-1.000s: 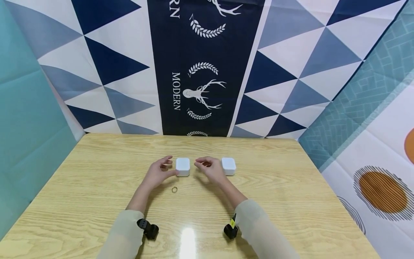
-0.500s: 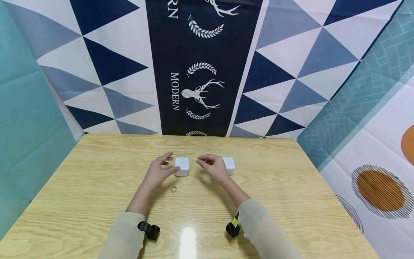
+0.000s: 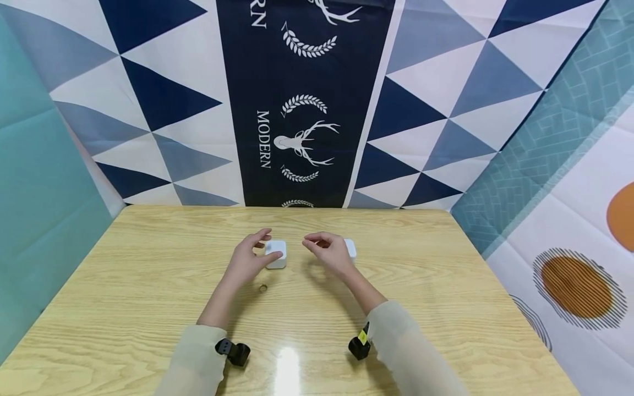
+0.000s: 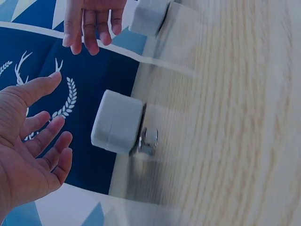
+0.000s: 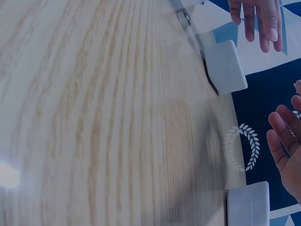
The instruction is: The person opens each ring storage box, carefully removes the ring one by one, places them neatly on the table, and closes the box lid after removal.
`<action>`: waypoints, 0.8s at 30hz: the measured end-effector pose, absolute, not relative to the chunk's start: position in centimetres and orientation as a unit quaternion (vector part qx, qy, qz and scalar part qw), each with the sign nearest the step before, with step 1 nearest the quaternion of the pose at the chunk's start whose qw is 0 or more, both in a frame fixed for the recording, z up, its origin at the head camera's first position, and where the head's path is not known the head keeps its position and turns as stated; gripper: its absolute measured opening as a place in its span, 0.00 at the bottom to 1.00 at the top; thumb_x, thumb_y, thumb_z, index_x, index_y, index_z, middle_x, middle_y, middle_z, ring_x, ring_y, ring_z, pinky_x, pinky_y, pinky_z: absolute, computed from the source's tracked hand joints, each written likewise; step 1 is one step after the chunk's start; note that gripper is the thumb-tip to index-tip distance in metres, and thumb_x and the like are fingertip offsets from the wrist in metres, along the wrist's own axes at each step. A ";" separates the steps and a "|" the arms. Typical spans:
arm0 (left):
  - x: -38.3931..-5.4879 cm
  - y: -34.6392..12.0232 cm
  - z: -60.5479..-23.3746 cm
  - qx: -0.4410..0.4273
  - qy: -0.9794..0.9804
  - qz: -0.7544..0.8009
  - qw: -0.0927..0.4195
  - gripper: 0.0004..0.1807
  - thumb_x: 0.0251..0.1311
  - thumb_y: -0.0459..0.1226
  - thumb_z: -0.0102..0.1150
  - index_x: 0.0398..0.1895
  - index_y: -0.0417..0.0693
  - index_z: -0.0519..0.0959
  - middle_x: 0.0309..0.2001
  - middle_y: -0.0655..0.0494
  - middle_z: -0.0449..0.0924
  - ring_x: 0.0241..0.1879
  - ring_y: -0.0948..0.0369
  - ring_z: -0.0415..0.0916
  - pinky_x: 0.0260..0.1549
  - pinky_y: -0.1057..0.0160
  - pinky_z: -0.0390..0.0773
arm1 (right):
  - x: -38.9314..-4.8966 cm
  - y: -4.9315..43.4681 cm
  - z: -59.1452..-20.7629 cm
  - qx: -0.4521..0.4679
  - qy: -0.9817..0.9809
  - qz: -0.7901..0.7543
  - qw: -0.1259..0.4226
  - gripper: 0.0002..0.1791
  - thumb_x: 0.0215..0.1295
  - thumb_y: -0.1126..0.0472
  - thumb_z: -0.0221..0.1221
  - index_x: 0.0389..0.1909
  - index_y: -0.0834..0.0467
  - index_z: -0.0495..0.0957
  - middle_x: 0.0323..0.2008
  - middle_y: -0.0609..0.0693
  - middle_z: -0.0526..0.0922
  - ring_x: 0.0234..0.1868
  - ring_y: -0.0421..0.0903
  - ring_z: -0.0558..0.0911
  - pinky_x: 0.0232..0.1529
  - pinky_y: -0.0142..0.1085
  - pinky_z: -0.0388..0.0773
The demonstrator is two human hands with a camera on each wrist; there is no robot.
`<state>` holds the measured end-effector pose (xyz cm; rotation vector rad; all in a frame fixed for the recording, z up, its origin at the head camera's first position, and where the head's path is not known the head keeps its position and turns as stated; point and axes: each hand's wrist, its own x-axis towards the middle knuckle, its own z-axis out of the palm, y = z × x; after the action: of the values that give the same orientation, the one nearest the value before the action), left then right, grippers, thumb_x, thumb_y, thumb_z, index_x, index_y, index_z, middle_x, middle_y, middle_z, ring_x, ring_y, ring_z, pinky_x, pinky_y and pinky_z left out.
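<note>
Patterned cloth [image 3: 193, 99] rises behind the far edge of your worktop [image 3: 421, 286]. Your left hand [image 3: 247, 258] hangs above the board, thumb and fingers apart, gripping nothing; its thumb overlaps a box in the head view, but the left wrist view shows a gap. Your right hand [image 3: 333, 254]: also holding nothing, fingertips near the thumb, partly hiding the second box. Both white boxes nearer the far edge: left box [image 4: 116, 123] about midway between the far corners, right box [image 5: 248, 205] toward the far right corner. Small metal ring [image 4: 147, 149] on your near-edge side of the left box.
</note>
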<state>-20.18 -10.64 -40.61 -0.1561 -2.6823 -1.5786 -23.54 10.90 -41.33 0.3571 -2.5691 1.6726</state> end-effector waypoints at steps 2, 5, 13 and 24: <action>-20.2 -10.4 -40.5 -0.048 -0.862 -0.504 0.011 0.36 0.54 0.44 0.66 0.67 0.51 0.65 0.59 0.47 0.73 0.56 0.50 0.69 0.51 0.51 0.73 | -23.5 11.0 -41.2 0.121 -0.832 0.541 0.031 0.14 0.59 0.56 0.63 0.42 0.60 0.83 0.38 0.52 0.85 0.30 0.36 0.78 0.32 0.28 0.74; -20.1 -10.0 -40.4 -0.048 -0.861 -0.507 0.009 0.36 0.54 0.44 0.66 0.67 0.52 0.65 0.59 0.47 0.73 0.56 0.51 0.69 0.50 0.52 0.74 | -23.5 11.2 -40.9 0.130 -0.830 0.540 0.039 0.14 0.59 0.56 0.63 0.42 0.60 0.83 0.38 0.53 0.85 0.30 0.36 0.78 0.33 0.28 0.75; -20.0 -9.3 -40.5 -0.042 -0.852 -0.521 0.006 0.36 0.53 0.43 0.66 0.66 0.52 0.66 0.58 0.49 0.74 0.56 0.52 0.69 0.48 0.53 0.75 | -23.6 11.7 -40.6 0.127 -0.832 0.539 0.042 0.15 0.59 0.55 0.63 0.43 0.61 0.83 0.40 0.56 0.85 0.33 0.40 0.80 0.35 0.27 0.75; -20.0 -8.0 -40.4 -0.055 -0.845 -0.532 0.017 0.35 0.53 0.42 0.66 0.66 0.51 0.66 0.57 0.48 0.74 0.55 0.51 0.71 0.52 0.51 0.73 | -21.3 11.8 -37.1 0.130 -0.829 0.541 0.055 0.13 0.60 0.64 0.61 0.42 0.69 0.81 0.40 0.63 0.84 0.32 0.43 0.79 0.34 0.25 0.73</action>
<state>-20.04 -7.96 -40.40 -0.1717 -2.6265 -1.6525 -21.31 11.77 -37.08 0.3942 -2.5173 1.6414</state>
